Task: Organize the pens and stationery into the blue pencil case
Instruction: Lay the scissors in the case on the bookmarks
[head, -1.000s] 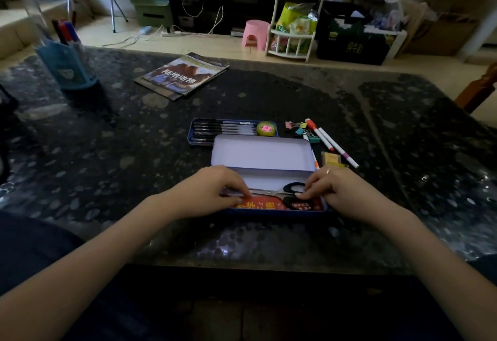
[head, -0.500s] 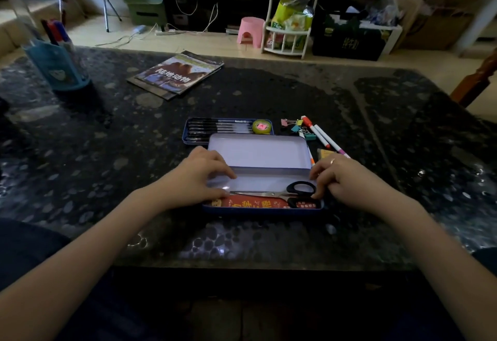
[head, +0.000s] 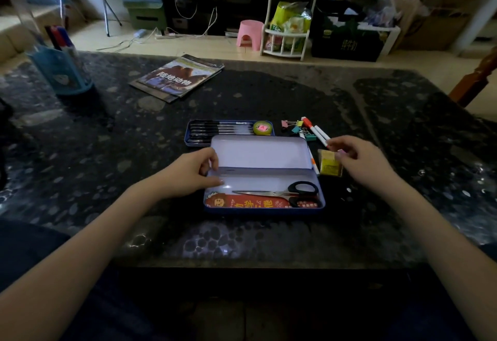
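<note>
The blue pencil case (head: 265, 211) lies open in front of me, its pale lid (head: 258, 152) tipped back. Black-handled scissors (head: 285, 193) lie inside on a red printed card (head: 242, 202). My left hand (head: 192, 172) rests on the case's left edge at the hinge. My right hand (head: 355, 159) hovers right of the case, fingers loosely curled over a yellow eraser block (head: 328, 163) and the ends of white markers (head: 316, 131). Coloured binder clips (head: 293, 127) lie beside the markers. A blue tray (head: 228, 132) behind the lid holds several black pens and a round yellow tape (head: 262, 128).
The dark speckled table (head: 107, 152) carries a book (head: 177, 78) at the back and a blue pen holder (head: 60, 69) at the far left. A wooden chair (head: 476, 82) stands at the right edge. Shelves, boxes and a pink stool (head: 250, 34) sit on the floor beyond.
My right hand has left the scissors' handles in the case and moved up and right to the eraser and markers. My left hand has slid up from the case's bottom to the hinge edge.
</note>
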